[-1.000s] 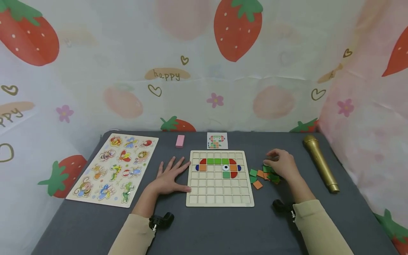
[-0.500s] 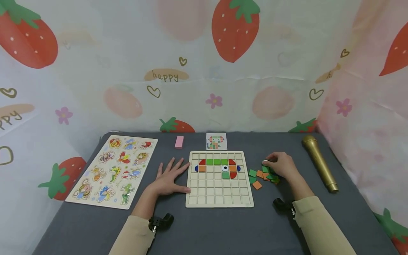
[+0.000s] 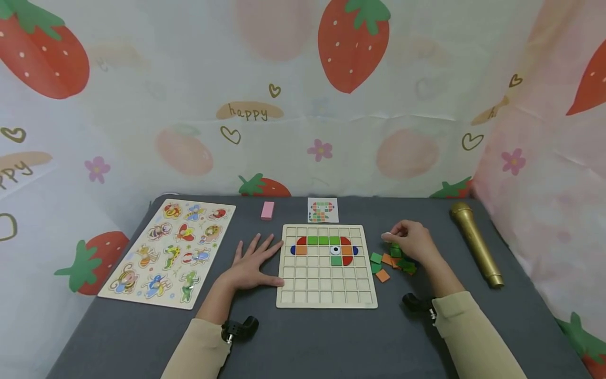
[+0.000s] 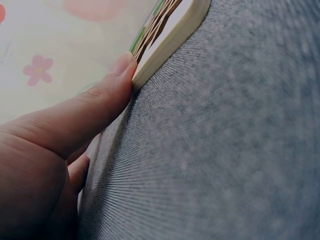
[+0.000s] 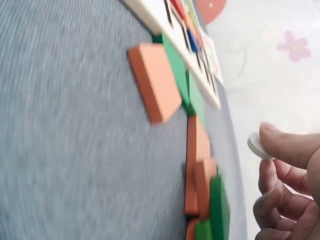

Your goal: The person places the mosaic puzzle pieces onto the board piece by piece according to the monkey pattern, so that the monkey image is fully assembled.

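A wooden grid board (image 3: 313,298) lies in front of me with red, green, orange and blue pieces and one eye piece (image 3: 335,250) set in its upper rows. Fingers spread, my left hand (image 3: 253,267) rests flat beside the board, its thumb and a fingertip touching the left edge. My right hand (image 3: 417,245) pinches a small white round piece (image 5: 255,145) between thumb and finger, above a pile of green tiles (image 3: 395,251) and orange tiles (image 3: 382,275) to the right of the board. The far face of the white piece is hidden.
Behind the board lies a small pattern card (image 3: 323,217), with a pink block (image 3: 267,210) to its left. A sheet of cartoon insects and animals (image 3: 161,297) covers the table's left side. At the far right lies a gold cylinder (image 3: 477,245).
My right hand has moved slightly left, and the white round piece now shows clearly in its pinch above the tiles. My left hand has stayed at the board's edge.
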`<state>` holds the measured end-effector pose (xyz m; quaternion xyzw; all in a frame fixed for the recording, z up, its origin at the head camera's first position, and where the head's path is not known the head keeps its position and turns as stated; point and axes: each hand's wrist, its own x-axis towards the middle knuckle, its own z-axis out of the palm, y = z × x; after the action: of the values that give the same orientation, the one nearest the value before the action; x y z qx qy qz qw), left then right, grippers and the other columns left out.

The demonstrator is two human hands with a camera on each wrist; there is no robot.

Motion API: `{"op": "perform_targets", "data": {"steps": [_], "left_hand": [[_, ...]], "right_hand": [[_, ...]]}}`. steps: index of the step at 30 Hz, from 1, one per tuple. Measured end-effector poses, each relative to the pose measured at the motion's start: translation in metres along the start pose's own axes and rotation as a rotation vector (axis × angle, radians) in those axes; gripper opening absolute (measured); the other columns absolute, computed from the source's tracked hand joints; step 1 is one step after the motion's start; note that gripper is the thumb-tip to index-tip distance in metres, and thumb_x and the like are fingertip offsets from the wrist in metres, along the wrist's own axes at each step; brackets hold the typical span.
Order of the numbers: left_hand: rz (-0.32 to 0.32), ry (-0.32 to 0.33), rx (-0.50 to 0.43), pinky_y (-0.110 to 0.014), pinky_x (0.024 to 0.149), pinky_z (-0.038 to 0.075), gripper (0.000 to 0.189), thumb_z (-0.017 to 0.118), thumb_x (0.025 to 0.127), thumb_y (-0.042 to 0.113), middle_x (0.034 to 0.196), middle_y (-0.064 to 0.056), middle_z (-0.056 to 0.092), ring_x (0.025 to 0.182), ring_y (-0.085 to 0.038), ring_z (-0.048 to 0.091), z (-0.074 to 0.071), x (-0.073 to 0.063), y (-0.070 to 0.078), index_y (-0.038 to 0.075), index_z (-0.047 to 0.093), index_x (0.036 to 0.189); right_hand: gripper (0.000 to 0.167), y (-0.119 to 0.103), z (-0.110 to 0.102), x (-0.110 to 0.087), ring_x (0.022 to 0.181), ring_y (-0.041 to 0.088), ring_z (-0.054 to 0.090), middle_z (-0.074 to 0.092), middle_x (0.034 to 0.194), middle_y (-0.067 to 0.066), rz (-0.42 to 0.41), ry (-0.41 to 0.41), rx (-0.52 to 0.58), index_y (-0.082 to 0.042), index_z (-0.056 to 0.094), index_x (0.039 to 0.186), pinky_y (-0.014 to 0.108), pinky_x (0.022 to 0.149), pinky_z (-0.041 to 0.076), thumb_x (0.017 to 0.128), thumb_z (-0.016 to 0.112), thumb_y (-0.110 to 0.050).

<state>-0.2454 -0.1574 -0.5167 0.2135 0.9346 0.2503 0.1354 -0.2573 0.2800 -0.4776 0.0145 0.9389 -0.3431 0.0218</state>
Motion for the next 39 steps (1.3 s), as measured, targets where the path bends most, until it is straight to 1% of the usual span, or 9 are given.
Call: {"op": "perform_targets", "data": {"steps": [5,9,15,18,23,30,34,39], "left_hand": [[-0.002,-0.001,0.003,-0.067,0.118,-0.013,0.105,0.077,0.077,0.065,0.171,-0.003,0.010,0.157,-0.036,-0.007,-0.001,0.000,0.000,0.031,0.025,0.162],[-0.004,-0.002,0.002,-0.067,0.118,-0.013,0.106,0.078,0.077,0.065,0.171,-0.003,0.011,0.157,-0.036,-0.007,-0.001,-0.001,0.000,0.031,0.025,0.162],[-0.008,-0.002,0.002,-0.067,0.118,-0.013,0.106,0.078,0.077,0.065,0.171,-0.003,0.011,0.157,-0.036,-0.007,-0.001,0.000,0.001,0.030,0.025,0.162],[-0.007,0.001,0.004,-0.067,0.118,-0.013,0.106,0.078,0.077,0.064,0.171,-0.003,0.011,0.157,-0.036,-0.007,-0.001,0.001,0.001,0.030,0.025,0.162],[-0.002,0.003,0.005,-0.067,0.119,-0.013,0.106,0.078,0.077,0.065,0.171,-0.003,0.011,0.157,-0.035,-0.007,0.000,0.002,0.000,0.031,0.025,0.162],[-0.006,0.000,0.005,-0.067,0.119,-0.014,0.106,0.078,0.077,0.065,0.171,-0.003,0.011,0.157,-0.035,-0.007,0.000,0.002,0.000,0.031,0.025,0.162],[-0.007,-0.002,0.005,-0.067,0.119,-0.014,0.106,0.078,0.077,0.065,0.171,-0.003,0.011,0.157,-0.035,-0.007,0.000,0.001,-0.001,0.031,0.025,0.162],[-0.012,-0.005,0.010,-0.067,0.119,-0.013,0.106,0.078,0.076,0.066,0.171,-0.002,0.011,0.157,-0.035,-0.007,0.000,0.001,-0.001,0.031,0.025,0.162]], "right_hand": [[0.029,-0.018,0.010,-0.003,0.078,0.022,0.057,0.067,0.090,0.008,-0.025,-0.024,0.011,-0.009,0.068,0.095,0.034,0.067,0.047,0.094,0.073,-0.037],[0.024,-0.035,0.021,-0.003,0.080,0.022,0.058,0.068,0.091,0.008,-0.046,-0.040,0.020,-0.009,0.071,0.097,0.035,0.068,0.047,0.094,0.073,-0.033],[0.017,-0.054,0.036,-0.002,0.084,0.022,0.062,0.071,0.092,0.006,-0.114,-0.062,0.070,-0.010,0.075,0.098,0.035,0.070,0.052,0.096,0.071,-0.026],[0.015,-0.060,0.046,0.001,0.083,0.020,0.063,0.071,0.091,0.005,-0.144,-0.076,0.083,-0.012,0.076,0.098,0.034,0.068,0.052,0.096,0.071,-0.026],[0.014,-0.072,0.061,0.004,0.079,0.019,0.061,0.070,0.089,0.003,-0.158,-0.104,0.095,-0.014,0.076,0.096,0.032,0.062,0.049,0.096,0.071,-0.026],[0.012,-0.091,0.081,0.006,0.075,0.017,0.059,0.070,0.087,0.003,-0.146,-0.142,0.128,-0.014,0.076,0.095,0.032,0.063,0.049,0.096,0.071,-0.025],[0.012,-0.098,0.095,0.009,0.075,0.016,0.060,0.069,0.086,0.002,-0.151,-0.156,0.124,-0.013,0.075,0.093,0.031,0.063,0.049,0.095,0.073,-0.025],[0.011,-0.108,0.108,0.011,0.074,0.016,0.059,0.069,0.083,-0.001,-0.162,-0.160,0.097,-0.016,0.075,0.087,0.031,0.062,0.047,0.093,0.075,-0.026]]}}
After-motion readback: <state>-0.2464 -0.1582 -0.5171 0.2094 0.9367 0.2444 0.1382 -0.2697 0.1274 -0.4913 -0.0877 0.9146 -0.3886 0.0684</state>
